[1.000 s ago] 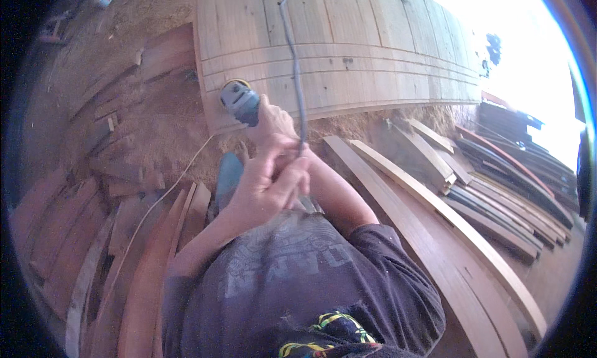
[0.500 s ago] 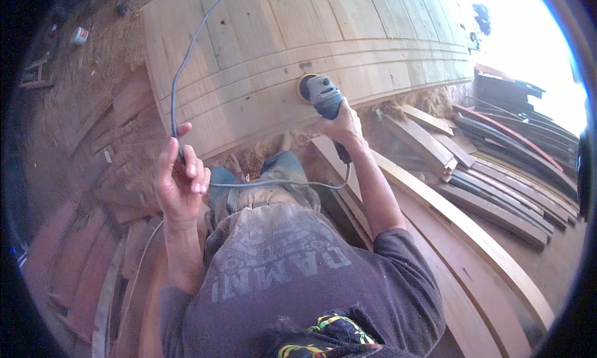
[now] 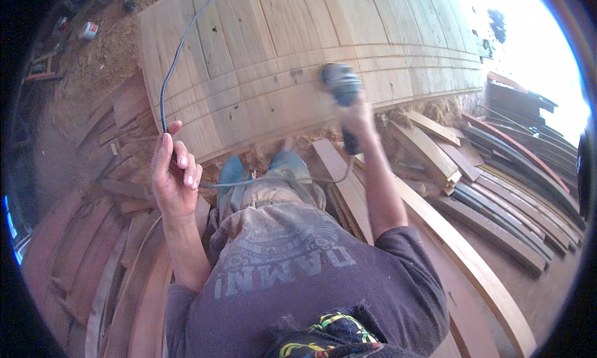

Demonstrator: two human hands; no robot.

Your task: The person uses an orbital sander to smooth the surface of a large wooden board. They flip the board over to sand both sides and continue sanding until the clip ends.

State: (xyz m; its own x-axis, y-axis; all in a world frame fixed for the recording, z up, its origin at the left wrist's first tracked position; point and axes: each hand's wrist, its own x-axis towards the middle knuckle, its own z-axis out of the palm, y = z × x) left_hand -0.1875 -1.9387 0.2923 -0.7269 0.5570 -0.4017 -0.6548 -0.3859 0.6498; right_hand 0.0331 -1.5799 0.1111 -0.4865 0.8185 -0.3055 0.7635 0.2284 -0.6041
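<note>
Right hand [image 3: 358, 116] closed round the grinder [image 3: 342, 81], fingers wrapped on its body, tool head pointing away from the person; the grip end sticks out below the hand. Grinder sits just beyond the right hand, over the near part of the wood panel [image 3: 242, 47]; motion blur there, so can't tell whether the disc touches the wood. Panel is pale, grooved, spreads ahead of both hands, near edge just beyond the left. Left hand [image 3: 176, 177] is raised, well apart from the right, clamped loosely on the cord [image 3: 163, 103], fingers part curled, thumb up. Cord runs up from the left hand across the panel's left part, and below that hand crosses in front of the trousers [image 3: 280, 193] toward the grinder's rear end. Dark printed shirt [image 3: 323, 265] below and between the hands. Right of the right hand: a stack of planks [image 3: 497, 215], plus a long pale plank [image 3: 463, 255] running down past the forearm. Left of the left hand: reddish boards [image 3: 81, 252] on the ground. Far beyond it, upper left: a small white tub [image 3: 88, 30].
</note>
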